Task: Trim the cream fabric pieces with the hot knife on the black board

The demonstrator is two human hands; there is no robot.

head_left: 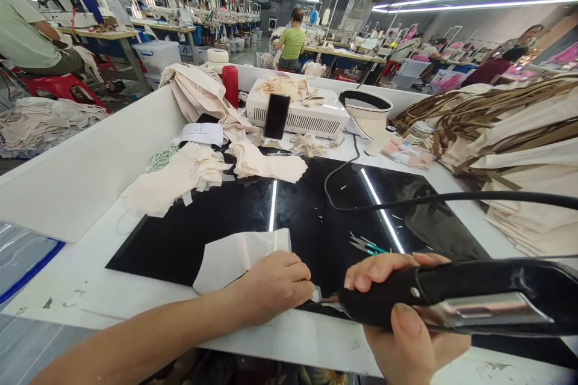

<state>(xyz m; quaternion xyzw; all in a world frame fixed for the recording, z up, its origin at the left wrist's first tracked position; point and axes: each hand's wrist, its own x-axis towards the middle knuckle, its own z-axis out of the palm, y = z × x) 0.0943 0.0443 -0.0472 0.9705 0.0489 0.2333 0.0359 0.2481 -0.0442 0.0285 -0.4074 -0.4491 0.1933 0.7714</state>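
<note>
Head camera looks down at a white table [67, 289] with a shiny black mat [307, 216] on it. At about 6 o'clock, the left hand [275, 286] is curled, with its fingertips pressing down the near corner of a pale cloth piece [235, 255] on the mat. Just to its right, the right hand [406, 319] is wrapped tight around a big black tool [460, 301]. The tool's front end almost touches the left hand's fingertips. A black cord [451, 197] runs off toward 3 o'clock. Small green snips [366, 245] lie on the mat just above the right hand. At 11 o'clock sit piles of cream cloth [180, 177]. A phone [276, 115] stands at 12 o'clock.
</note>
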